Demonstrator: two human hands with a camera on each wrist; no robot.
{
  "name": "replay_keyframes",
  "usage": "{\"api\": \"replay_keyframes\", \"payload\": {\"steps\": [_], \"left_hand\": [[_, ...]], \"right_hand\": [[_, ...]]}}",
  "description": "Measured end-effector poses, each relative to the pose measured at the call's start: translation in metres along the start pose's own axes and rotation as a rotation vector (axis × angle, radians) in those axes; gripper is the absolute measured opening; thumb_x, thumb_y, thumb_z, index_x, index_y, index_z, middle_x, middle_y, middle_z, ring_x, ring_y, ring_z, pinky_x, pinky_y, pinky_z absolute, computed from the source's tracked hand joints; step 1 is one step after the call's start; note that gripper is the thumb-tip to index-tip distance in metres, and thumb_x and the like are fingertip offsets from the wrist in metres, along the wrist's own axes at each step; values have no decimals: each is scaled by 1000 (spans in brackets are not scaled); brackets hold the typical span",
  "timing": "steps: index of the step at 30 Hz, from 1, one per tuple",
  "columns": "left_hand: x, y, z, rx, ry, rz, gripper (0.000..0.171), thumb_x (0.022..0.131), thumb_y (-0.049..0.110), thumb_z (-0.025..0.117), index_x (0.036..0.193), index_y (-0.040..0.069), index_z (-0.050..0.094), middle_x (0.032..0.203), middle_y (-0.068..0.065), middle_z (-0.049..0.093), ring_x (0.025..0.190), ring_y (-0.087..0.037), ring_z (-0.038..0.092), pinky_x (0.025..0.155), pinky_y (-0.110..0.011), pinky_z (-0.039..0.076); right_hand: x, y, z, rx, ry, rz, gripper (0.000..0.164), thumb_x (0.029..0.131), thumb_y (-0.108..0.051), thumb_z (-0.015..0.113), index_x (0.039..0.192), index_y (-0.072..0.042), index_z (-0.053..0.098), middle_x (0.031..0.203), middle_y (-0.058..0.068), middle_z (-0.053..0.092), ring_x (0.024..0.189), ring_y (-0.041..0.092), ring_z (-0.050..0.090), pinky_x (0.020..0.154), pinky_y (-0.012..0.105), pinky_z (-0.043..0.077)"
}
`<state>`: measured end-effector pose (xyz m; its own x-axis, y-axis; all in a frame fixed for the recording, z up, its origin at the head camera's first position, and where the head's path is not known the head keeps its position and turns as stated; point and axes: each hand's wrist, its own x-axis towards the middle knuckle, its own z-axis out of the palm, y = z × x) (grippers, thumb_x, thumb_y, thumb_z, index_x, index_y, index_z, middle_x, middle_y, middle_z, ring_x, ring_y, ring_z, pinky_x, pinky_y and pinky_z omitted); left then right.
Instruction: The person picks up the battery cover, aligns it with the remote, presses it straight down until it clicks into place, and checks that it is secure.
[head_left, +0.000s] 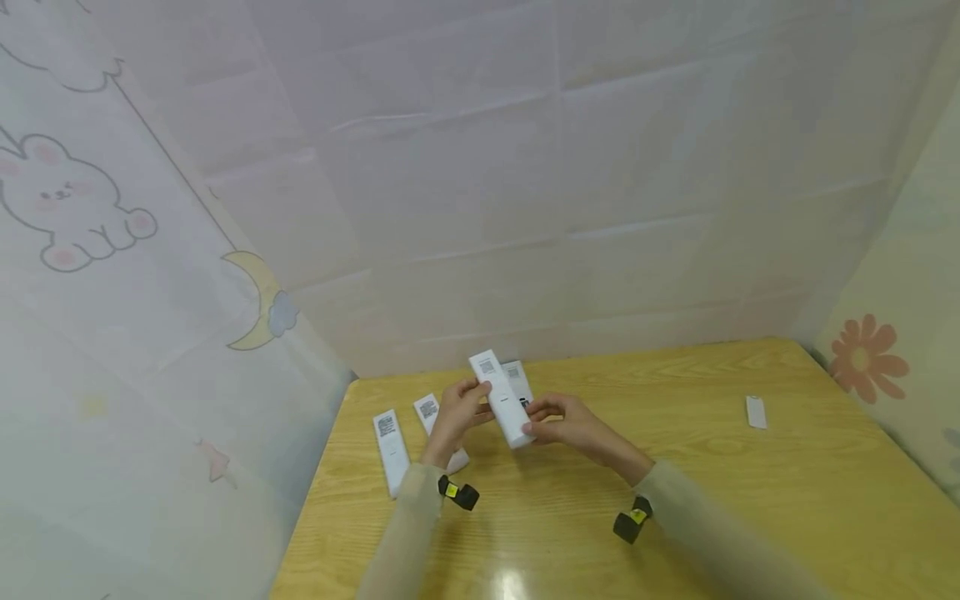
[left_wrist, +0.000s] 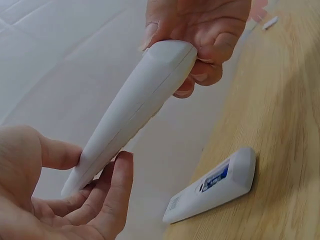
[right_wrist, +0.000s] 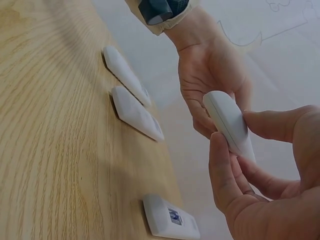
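Both hands hold a white remote control [head_left: 501,400] above the table, its labelled back turned up in the head view. My left hand [head_left: 459,414] pinches the far end between thumb and fingers. At the near end, the thumb and fingers of my right hand [head_left: 570,425] grip it. Just behind it lies another white remote [left_wrist: 215,187] with its battery compartment uncovered and a blue battery showing. Two more white remotes lie on the table by the left hand: one [head_left: 392,452] left of it, the other [head_left: 427,410] partly hidden by it.
A small white battery cover [head_left: 756,412] lies apart on the right side of the wooden table [head_left: 600,517]. Behind the table hangs a pale creased sheet [head_left: 465,208]. A patterned wall covering [head_left: 150,375] stands at the left.
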<state>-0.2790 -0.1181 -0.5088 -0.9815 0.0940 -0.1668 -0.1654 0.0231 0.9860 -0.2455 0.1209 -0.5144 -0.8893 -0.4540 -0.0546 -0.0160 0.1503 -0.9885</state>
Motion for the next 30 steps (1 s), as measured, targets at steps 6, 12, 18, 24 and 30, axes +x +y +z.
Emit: {"api": "replay_keyframes", "payload": {"steps": [6,12,18,24,30], "left_hand": [[2,-1,-6,32,29,4,48,108,26,64,143,-7,58,132,-26,67,98,-24,76,91,-39,66],[2,1,-11,59,52,2,55,108,26,64,151,-6,51,140,-27,65,101,-26,76,89,-36,66],[4,3,-19,43,54,-6,61,106,25,67,154,-7,46,143,-28,61,105,-30,76,88,-36,67],[5,5,-25,34,53,-7,53,107,21,66,149,-9,51,140,-30,64,108,-31,75,87,-35,67],[8,5,-31,32,60,-13,53,107,19,65,150,-9,50,141,-30,63,113,-38,74,88,-36,67]], "right_hand": [[4,0,6,-15,26,8,43,98,-20,78,129,7,63,120,22,65,104,28,69,96,55,64],[9,0,13,-8,46,-7,44,100,-17,76,132,10,62,118,23,66,101,26,69,95,51,64],[13,0,20,10,73,-3,43,99,-15,76,132,10,63,117,23,66,99,23,68,95,51,64],[18,2,25,18,92,-1,41,100,-14,75,131,10,63,117,22,66,99,24,68,95,54,64],[23,4,30,37,97,-15,43,100,-13,75,133,13,63,118,25,67,100,24,68,94,50,65]]}}
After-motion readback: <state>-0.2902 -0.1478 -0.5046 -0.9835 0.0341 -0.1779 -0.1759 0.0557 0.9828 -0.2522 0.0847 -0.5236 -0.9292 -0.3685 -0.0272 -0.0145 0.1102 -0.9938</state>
